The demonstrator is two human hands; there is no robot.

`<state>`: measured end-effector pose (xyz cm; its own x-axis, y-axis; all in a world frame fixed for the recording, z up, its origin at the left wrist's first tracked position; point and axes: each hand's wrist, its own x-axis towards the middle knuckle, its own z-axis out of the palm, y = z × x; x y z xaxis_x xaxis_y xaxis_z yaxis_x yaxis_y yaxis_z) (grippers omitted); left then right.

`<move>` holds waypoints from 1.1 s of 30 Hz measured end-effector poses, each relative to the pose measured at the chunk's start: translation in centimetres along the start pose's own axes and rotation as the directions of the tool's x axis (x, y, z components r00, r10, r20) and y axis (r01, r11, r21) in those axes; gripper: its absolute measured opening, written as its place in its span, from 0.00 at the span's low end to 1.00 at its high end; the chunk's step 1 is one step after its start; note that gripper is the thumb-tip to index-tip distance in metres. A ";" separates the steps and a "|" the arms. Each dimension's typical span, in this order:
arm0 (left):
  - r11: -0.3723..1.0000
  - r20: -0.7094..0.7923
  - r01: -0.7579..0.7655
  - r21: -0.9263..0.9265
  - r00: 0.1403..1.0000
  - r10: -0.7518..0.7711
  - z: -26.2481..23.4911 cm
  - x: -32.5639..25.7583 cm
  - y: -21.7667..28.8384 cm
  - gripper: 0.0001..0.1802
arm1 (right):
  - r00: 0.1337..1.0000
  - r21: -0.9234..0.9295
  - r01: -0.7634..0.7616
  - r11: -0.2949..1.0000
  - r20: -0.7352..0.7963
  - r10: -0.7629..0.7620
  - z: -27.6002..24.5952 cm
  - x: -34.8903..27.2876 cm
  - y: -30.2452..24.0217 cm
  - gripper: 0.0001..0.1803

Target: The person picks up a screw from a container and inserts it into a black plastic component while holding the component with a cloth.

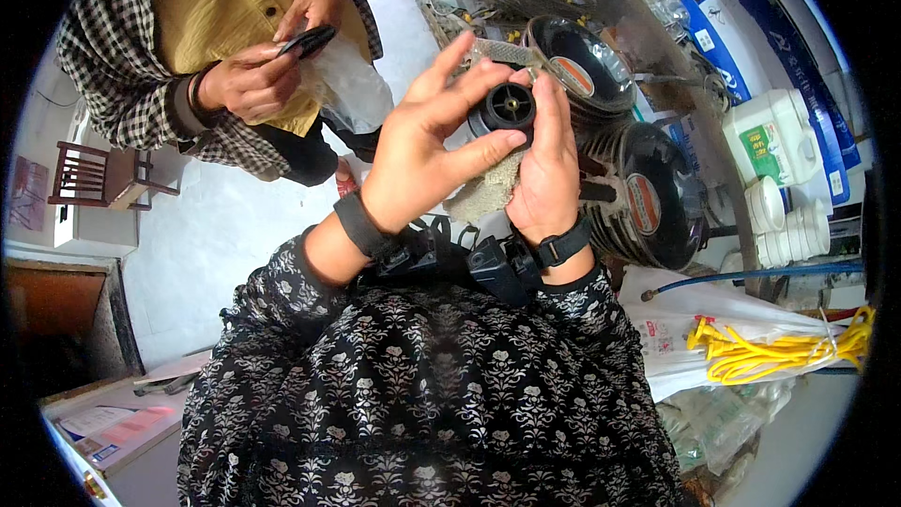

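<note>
A black round plastic part [510,107] with a spoked opening at its end is held between my two hands. The thumb and fingers of my left hand [413,150] grip it from the left, the index finger raised. My right hand [549,174] cups its other side, with the fingertips bent over the edge. Under the part, against my right palm, is a rough grey-beige cloth [486,192]; how far it runs behind the fingers is hidden. Black straps circle both my wrists.
Across from me a person in a checked sleeve [108,56] holds a dark flat object [310,40]. To the right are black discs [662,192], a white jug [774,136], white tubs [793,235] and a yellow cord bundle [770,347]. A wooden chair [108,178] stands left.
</note>
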<state>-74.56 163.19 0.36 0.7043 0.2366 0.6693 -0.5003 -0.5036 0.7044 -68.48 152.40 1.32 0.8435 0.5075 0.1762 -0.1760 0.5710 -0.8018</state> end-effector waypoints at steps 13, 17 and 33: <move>0.797 0.069 0.151 -0.584 0.988 -0.136 -1.8 -0.2 1.1 0.24 | 0.886 -0.498 0.381 0.779 0.439 -0.152 -1.2 0.3 -5.0 0.10; 0.831 0.158 0.232 -0.505 0.972 -0.175 -2.8 -0.6 0.7 0.26 | 0.672 -0.624 0.718 0.308 0.737 -0.076 0.9 0.3 -7.6 0.07; 0.410 0.264 0.392 -0.823 0.904 -0.335 -3.5 -1.5 1.4 0.29 | 0.302 -0.258 0.916 -0.307 0.947 0.107 3.1 1.5 -8.3 0.11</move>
<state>-78.07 165.01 1.20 0.9376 0.1635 0.3070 -0.3437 0.5704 0.7460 -67.28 150.44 9.95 -0.2447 0.8255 0.5086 0.9576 0.1236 0.2601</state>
